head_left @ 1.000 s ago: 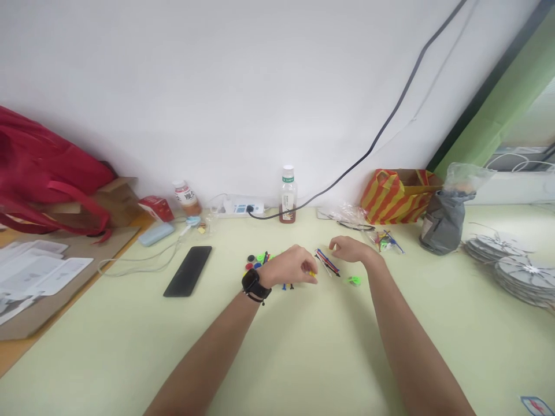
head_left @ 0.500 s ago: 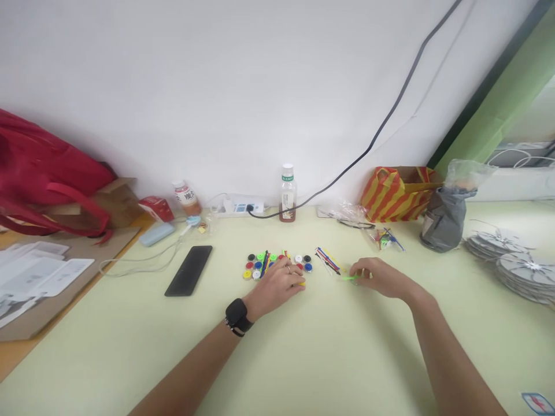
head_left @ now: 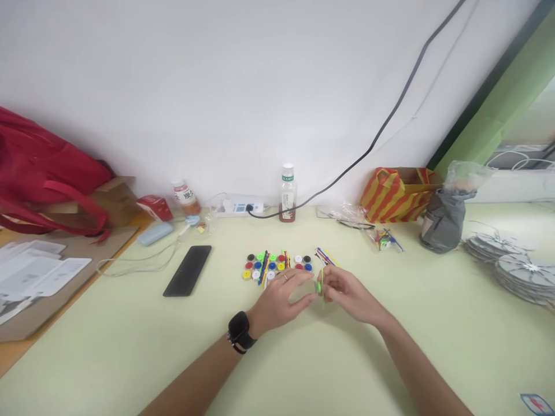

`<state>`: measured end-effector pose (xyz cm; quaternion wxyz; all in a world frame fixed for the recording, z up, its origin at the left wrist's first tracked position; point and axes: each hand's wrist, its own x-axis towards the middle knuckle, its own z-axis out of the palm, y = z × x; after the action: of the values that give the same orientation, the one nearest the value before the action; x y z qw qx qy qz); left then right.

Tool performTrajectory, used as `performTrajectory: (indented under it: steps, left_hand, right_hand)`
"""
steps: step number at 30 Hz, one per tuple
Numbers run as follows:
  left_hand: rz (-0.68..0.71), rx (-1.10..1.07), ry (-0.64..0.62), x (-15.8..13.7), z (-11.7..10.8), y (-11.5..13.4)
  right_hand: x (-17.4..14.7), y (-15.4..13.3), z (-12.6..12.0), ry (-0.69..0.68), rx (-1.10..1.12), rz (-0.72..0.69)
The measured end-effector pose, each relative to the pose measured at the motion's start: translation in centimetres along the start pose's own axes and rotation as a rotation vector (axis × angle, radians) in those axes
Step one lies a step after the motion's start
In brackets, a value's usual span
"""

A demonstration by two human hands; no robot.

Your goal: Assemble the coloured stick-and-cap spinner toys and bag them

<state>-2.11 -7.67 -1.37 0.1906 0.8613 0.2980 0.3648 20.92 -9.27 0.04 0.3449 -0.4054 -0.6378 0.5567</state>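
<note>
My right hand [head_left: 347,293] pinches a thin green strip [head_left: 323,271], which stands roughly upright between its fingertips. Against the strip is a small round green piece [head_left: 319,287] that looks like a spinning top with a clear body. The thumb and forefinger of my left hand [head_left: 284,296] curve around that top's edges, though the exact contact is small and blurred. Beyond my hands lie several round tops [head_left: 258,266] in red, blue, yellow, white, black and green. Coloured strips [head_left: 263,270] rest among them, and more strips [head_left: 326,257] lie behind my right hand, partly hidden.
A black phone [head_left: 188,271] lies at left. A drink bottle [head_left: 288,193] and a power strip [head_left: 238,208] stand by the wall, with a black cable [head_left: 381,130] hanging down. At right are a striped bag [head_left: 399,193], a grey bag [head_left: 443,222] and stacked grey discs [head_left: 526,274].
My right hand has moved left with the green strip and turned it upright. My left hand has shifted slightly, uncovering more tops, and its thumb and forefinger have come to the green top.
</note>
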Motion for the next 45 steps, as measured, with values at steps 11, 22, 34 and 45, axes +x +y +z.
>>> performTrajectory:
  steps: [11,22,34,45]
  left_hand:
    - [0.038,0.037,-0.097,-0.6,2.4,-0.2]
    - [0.065,0.349,-0.094,-0.4,2.6,-0.5]
    - [-0.008,0.427,-0.146,-0.4,2.2,0.0]
    - [-0.100,0.470,-0.042,-0.5,1.2,-0.1]
  right_hand:
    - [0.7,3.1,-2.0,0.216,-0.400,0.046]
    - [2.7,7.7,-6.7,0.433,-0.974,0.005]
    - [3.2,9.2,-7.4,0.548,-0.909,-0.023]
    - [2.9,9.3,-7.8,0.643,-0.949,-0.028]
